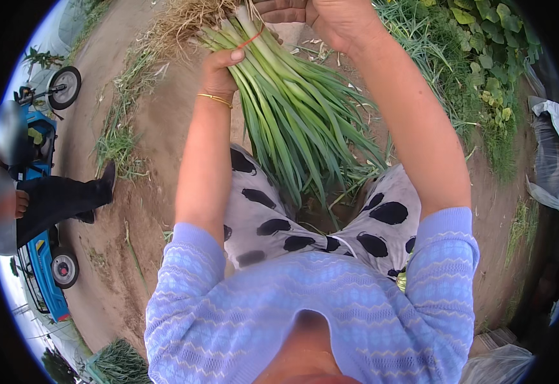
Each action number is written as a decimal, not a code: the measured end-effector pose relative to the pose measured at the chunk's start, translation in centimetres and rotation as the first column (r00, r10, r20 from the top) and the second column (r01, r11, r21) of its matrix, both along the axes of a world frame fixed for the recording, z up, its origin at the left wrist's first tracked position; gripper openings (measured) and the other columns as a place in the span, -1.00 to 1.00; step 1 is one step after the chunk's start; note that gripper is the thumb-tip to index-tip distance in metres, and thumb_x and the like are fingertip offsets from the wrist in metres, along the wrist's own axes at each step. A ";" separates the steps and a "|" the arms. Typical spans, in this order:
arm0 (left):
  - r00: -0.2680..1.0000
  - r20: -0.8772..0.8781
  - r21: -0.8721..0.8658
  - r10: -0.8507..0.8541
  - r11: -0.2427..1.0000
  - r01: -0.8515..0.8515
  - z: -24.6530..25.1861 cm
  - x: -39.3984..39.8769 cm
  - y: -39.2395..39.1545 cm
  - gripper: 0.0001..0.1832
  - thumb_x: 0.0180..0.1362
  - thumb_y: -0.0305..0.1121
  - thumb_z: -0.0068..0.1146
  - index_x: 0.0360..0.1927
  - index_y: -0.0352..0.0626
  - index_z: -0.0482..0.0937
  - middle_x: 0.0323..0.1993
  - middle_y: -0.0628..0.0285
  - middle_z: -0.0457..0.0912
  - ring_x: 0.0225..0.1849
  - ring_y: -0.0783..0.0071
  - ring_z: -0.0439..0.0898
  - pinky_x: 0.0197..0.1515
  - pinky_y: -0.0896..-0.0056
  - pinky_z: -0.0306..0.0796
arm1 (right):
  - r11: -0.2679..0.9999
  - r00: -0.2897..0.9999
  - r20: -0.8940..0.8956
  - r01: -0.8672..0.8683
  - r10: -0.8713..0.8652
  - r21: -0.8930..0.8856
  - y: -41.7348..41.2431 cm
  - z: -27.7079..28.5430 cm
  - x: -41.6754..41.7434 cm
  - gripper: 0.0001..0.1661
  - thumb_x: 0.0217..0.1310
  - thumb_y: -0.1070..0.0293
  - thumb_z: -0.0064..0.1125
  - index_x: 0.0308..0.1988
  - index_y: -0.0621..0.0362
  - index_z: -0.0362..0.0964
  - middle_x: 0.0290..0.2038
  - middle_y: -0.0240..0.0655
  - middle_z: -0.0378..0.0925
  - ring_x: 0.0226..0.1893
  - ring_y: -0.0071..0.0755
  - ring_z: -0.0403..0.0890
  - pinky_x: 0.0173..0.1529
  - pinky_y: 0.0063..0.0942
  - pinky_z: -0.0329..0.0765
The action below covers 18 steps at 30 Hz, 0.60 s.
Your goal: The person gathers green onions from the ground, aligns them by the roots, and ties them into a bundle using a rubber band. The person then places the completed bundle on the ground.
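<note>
A large bunch of green onions (298,105) is held up at the top middle, its dry roots (179,24) at the upper left and its green leaves fanning down over the knees. My left hand (222,67) grips the bunch below the roots, thumb on the pale stems; its other fingers are mostly hidden behind them. Around the stems runs a thin red tie (251,38). At the top edge my right hand (318,17) is beside the root end, palm partly showing and fingers extended; the frame's edge cuts it off, and whether it pinches anything is unclear.
A person in dark trousers (59,197) stands at left beside a blue cargo tricycle (39,269). More green onions (121,362) fill a container at lower left. Onion trimmings (123,149) litter the soil. Loose greens and leafy vines (490,62) are at upper right, plastic sheeting (550,153) at far right.
</note>
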<state>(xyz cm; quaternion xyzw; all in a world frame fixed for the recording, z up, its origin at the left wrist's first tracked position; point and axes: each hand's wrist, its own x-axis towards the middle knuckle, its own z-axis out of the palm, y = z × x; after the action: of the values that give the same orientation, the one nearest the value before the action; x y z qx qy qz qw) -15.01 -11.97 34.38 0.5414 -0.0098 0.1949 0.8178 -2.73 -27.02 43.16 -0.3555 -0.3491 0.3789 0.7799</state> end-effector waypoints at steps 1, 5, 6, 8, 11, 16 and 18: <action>0.999 0.025 -0.018 -0.036 0.999 0.037 0.0 -0.3 0.2 -0.16 -0.25 -0.18 0.25 0.17 -0.41 0.37 0.00 -0.17 0.56 0.02 -0.03 0.58 0.17 0.08 0.45 | 0.994 0.996 -0.081 0.033 -0.025 0.101 0.1 0.3 0.3 -0.84 0.23 0.45 0.02 -0.26 0.34 0.43 -0.28 -0.05 0.60 -0.29 -0.13 0.69 -0.20 -0.33 0.66; 0.993 0.118 -0.015 -0.002 1.000 0.003 0.7 0.6 -0.8 -0.19 -0.22 -0.18 0.24 0.16 -0.44 0.40 0.05 -0.19 0.54 0.04 -0.03 0.58 0.18 0.09 0.45 | 0.890 0.882 0.268 0.434 -0.387 -0.143 -4.5 3.1 4.0 -0.79 0.24 0.42 -0.03 -0.43 0.28 0.44 -0.32 -0.09 0.61 -0.38 -0.19 0.66 -0.28 -0.40 0.63; 0.993 0.105 0.002 0.059 0.998 -0.059 0.8 -0.3 -0.2 -0.20 -0.21 -0.19 0.24 0.15 -0.45 0.40 0.05 -0.18 0.54 0.05 -0.02 0.58 0.18 0.09 0.44 | 0.758 0.719 0.607 0.591 -0.340 -0.276 -5.0 1.9 5.3 -0.80 0.22 0.41 -0.02 -0.43 0.28 0.45 -0.34 -0.11 0.61 -0.43 -0.22 0.64 -0.31 -0.38 0.60; 0.988 0.143 -0.020 0.050 0.999 -0.048 0.8 -0.7 0.9 -0.38 -0.09 -0.29 0.17 0.09 -0.39 0.46 0.00 -0.10 0.58 0.07 0.01 0.56 0.21 0.16 0.40 | 0.561 0.270 0.937 0.821 -0.220 -0.105 -6.9 -0.6 8.6 -0.79 0.20 0.37 0.02 -0.41 0.27 0.47 -0.35 -0.14 0.62 -0.46 -0.26 0.61 -0.33 -0.35 0.55; 0.952 0.070 -0.100 0.298 0.952 -0.290 0.5 -0.3 2.6 -0.32 -0.11 -0.28 0.21 0.12 -0.46 0.43 0.03 -0.12 0.57 0.07 0.03 0.55 0.24 0.14 0.36 | 0.611 0.176 0.943 0.791 -0.281 0.034 -9.1 -4.0 10.0 -0.69 0.18 0.19 0.14 -0.29 0.26 0.49 -0.26 -0.13 0.61 -0.37 -0.24 0.59 -0.24 -0.27 0.52; 0.885 0.120 -0.158 0.449 0.889 -0.430 2.2 3.5 5.3 -0.42 0.07 -0.37 0.21 0.17 -0.41 0.40 -0.02 0.01 0.59 0.08 0.10 0.55 0.22 0.17 0.37 | 0.763 0.887 0.321 -0.053 0.332 -0.644 -10.6 -1.7 2.6 -0.29 0.23 -0.11 0.16 -0.03 0.42 0.46 -0.26 0.01 0.63 -0.31 -0.23 0.72 -0.24 -0.45 0.67; 0.843 0.244 -0.094 0.479 0.877 -0.471 4.5 6.4 4.6 -0.68 0.05 -0.45 0.21 -0.11 -0.34 0.53 -0.24 0.14 0.62 -0.18 0.29 0.60 -0.04 0.31 0.47 | 0.650 0.803 0.191 -0.291 0.565 -0.702 -8.2 -2.1 1.2 0.01 0.13 -0.37 0.11 0.02 0.53 0.37 -0.20 0.23 0.58 -0.25 -0.07 0.71 -0.19 -0.35 0.68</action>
<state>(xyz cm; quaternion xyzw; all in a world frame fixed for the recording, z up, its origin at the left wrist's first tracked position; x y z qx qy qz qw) -8.58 -7.34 38.90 0.4841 0.0203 0.4607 0.7436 -1.49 -35.26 41.02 -0.5729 -0.4223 0.5718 0.4081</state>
